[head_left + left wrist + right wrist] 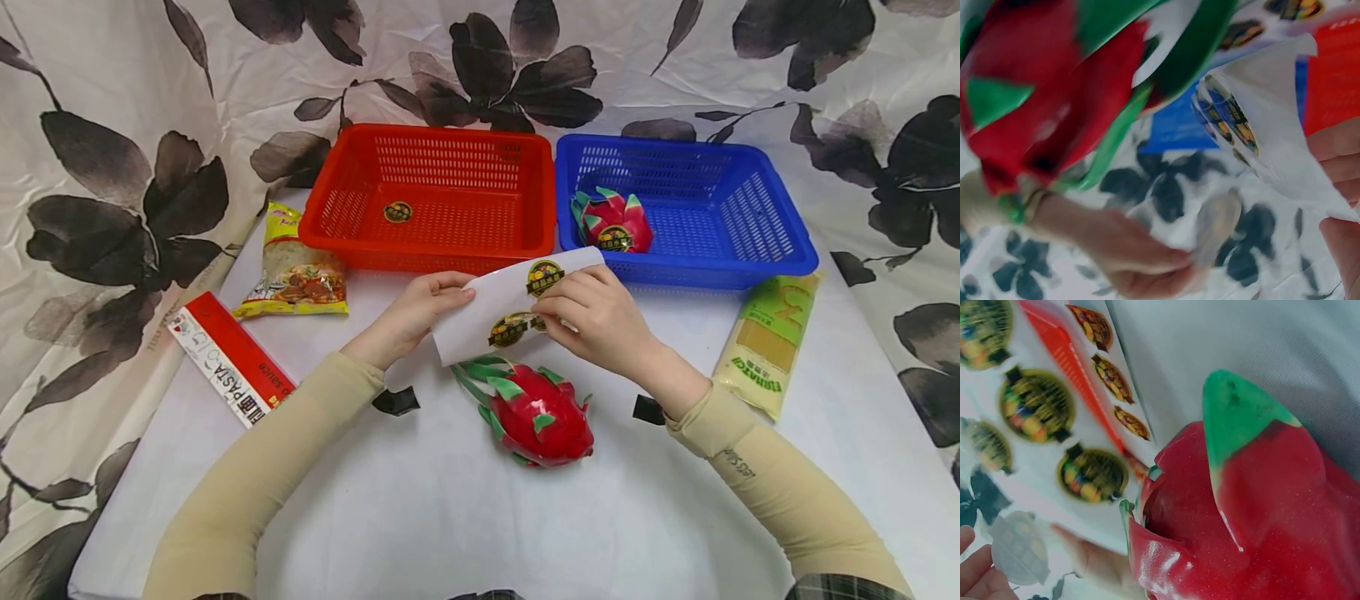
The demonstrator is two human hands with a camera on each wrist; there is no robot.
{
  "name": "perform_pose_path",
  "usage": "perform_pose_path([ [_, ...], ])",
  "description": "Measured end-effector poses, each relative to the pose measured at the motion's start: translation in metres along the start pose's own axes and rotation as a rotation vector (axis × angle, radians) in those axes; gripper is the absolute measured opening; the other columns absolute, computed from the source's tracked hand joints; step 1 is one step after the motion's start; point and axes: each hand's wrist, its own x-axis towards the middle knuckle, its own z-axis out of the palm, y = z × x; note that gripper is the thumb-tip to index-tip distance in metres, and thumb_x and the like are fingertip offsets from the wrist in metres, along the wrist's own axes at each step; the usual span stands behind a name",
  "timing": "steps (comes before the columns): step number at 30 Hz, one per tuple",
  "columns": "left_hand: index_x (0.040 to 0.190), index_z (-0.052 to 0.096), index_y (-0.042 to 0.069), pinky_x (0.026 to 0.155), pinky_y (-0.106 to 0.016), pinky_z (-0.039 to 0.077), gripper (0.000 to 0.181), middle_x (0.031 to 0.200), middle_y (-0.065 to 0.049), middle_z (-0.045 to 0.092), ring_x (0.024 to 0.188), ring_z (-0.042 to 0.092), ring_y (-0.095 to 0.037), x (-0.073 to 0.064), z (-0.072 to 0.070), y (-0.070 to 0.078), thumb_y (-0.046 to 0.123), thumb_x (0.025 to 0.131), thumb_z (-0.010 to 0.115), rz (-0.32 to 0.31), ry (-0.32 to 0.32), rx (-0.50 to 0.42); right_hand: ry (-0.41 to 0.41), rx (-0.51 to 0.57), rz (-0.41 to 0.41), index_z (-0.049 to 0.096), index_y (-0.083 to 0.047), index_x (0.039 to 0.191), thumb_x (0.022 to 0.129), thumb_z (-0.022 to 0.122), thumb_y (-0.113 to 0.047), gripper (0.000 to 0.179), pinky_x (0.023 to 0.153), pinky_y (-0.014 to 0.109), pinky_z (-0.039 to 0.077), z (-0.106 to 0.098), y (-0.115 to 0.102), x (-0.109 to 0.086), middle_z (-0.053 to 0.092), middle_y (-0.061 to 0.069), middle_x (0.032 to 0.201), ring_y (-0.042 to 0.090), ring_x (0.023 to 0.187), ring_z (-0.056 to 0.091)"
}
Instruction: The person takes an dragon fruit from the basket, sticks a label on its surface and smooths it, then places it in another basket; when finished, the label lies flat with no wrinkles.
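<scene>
Broadly, a white-covered table (450, 533) carries everything, with a red basket (420, 260) and a blue basket (720, 271) side by side at its far end. A pasta box (232, 358), a yellow-edged bag (300, 267) and a green pack (768, 346) lie out at the sides. The label sheet (472, 321) is raised above the tabletop; several labels remain on it. Just on the near side of it lies a red dragon fruit (543, 417), with no label on any side in view. A second dragon fruit (630, 218), in the blue basket, wears one, so that piece looks finished; the nearer fruit seems to be what is left. The left hand (412, 317) grips the sheet's edge, thumb in front. The right hand (600, 321) pinches a loose label (1217, 219), apparently peeled but not yet stuck anywhere. Smallest, a separate round label (397, 212) shows inside the red basket.
</scene>
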Motion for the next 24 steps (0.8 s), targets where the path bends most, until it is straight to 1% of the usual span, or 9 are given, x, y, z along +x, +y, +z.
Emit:
perform_pose_path([
  [3, 0.127, 0.051, 0.003, 0.07, -0.022, 0.048, 0.037, 0.107, -0.004, 0.059, 0.083, 0.057, -0.011, 0.008, -0.009, -0.006, 0.017, 0.093, 0.054, -0.047, 0.036, 0.048, -0.008, -0.012, 0.008, 0.071, -0.006, 0.088, 0.074, 0.071, -0.006, 0.014, 0.076, 0.037, 0.044, -0.002, 0.002, -0.003, 0.068, 0.005, 0.083, 0.023, 0.082, 0.059],
  [6, 0.127, 0.052, 0.005, 0.079, -0.025, 0.045, 0.038, 0.118, -0.009, 0.056, 0.094, 0.054, -0.016, 0.015, -0.019, -0.012, 0.02, 0.093, 0.054, -0.076, 0.062, 0.193, -0.016, -0.027, 0.021, 0.07, -0.006, 0.088, 0.074, 0.072, -0.007, 0.014, 0.076, 0.038, 0.044, -0.005, 0.003, -0.007, 0.068, 0.005, 0.082, 0.023, 0.081, 0.059],
  [10, 0.126, 0.054, 0.006, 0.092, -0.033, 0.04, 0.036, 0.119, -0.013, 0.056, 0.106, 0.049, -0.023, 0.023, -0.03, -0.018, 0.019, 0.092, 0.055, -0.062, 0.041, 0.397, -0.027, -0.035, 0.045, 0.07, -0.007, 0.088, 0.074, 0.073, -0.007, 0.014, 0.075, 0.038, 0.043, -0.008, 0.005, -0.012, 0.067, 0.005, 0.083, 0.023, 0.082, 0.058],
  [13, 0.123, 0.057, 0.006, 0.093, -0.036, 0.039, 0.034, 0.115, -0.014, 0.058, 0.105, 0.05, -0.026, 0.029, -0.034, -0.019, 0.017, 0.091, 0.057, -0.031, -0.003, 0.484, -0.034, -0.027, 0.065, 0.071, -0.007, 0.089, 0.074, 0.073, -0.007, 0.016, 0.075, 0.037, 0.043, -0.012, 0.006, -0.015, 0.067, 0.005, 0.084, 0.023, 0.082, 0.058],
  [15, 0.123, 0.058, 0.008, 0.093, -0.035, 0.039, 0.034, 0.115, -0.013, 0.059, 0.104, 0.051, -0.024, 0.033, -0.034, -0.016, 0.018, 0.09, 0.059, -0.029, -0.044, 0.51, -0.035, -0.021, 0.077, 0.07, -0.007, 0.089, 0.074, 0.072, -0.007, 0.015, 0.075, 0.036, 0.042, -0.014, 0.007, -0.017, 0.067, 0.005, 0.084, 0.023, 0.082, 0.058],
  [19, 0.126, 0.056, 0.007, 0.094, -0.033, 0.037, 0.038, 0.122, -0.013, 0.056, 0.108, 0.048, -0.023, 0.039, -0.03, -0.012, 0.016, 0.089, 0.059, -0.057, -0.176, 0.455, -0.029, -0.02, 0.087, 0.07, -0.006, 0.09, 0.076, 0.07, -0.007, 0.014, 0.074, 0.034, 0.042, -0.016, 0.008, -0.02, 0.068, 0.005, 0.085, 0.022, 0.08, 0.058],
  [20, 0.126, 0.056, 0.007, 0.094, -0.034, 0.037, 0.038, 0.122, -0.013, 0.056, 0.108, 0.047, -0.023, 0.041, -0.029, -0.012, 0.016, 0.089, 0.059, -0.066, -0.197, 0.452, -0.025, -0.021, 0.085, 0.07, -0.006, 0.09, 0.076, 0.07, -0.006, 0.014, 0.073, 0.034, 0.042, -0.017, 0.009, -0.021, 0.068, 0.005, 0.084, 0.022, 0.079, 0.058],
  [22, 0.125, 0.056, 0.006, 0.094, -0.035, 0.038, 0.038, 0.122, -0.015, 0.055, 0.108, 0.047, -0.025, 0.045, -0.026, -0.014, 0.016, 0.089, 0.059, -0.067, -0.196, 0.471, -0.017, -0.023, 0.083, 0.07, -0.006, 0.089, 0.075, 0.07, -0.006, 0.014, 0.071, 0.034, 0.042, -0.017, 0.01, -0.023, 0.068, 0.005, 0.084, 0.022, 0.078, 0.057],
  [24, 0.124, 0.057, 0.006, 0.095, -0.036, 0.038, 0.036, 0.121, -0.015, 0.056, 0.108, 0.048, -0.026, 0.048, -0.025, -0.019, 0.017, 0.09, 0.058, -0.044, -0.141, 0.553, -0.012, -0.021, 0.087, 0.07, -0.006, 0.089, 0.075, 0.07, -0.005, 0.014, 0.069, 0.033, 0.042, -0.017, 0.01, -0.025, 0.067, 0.005, 0.084, 0.022, 0.077, 0.057],
])
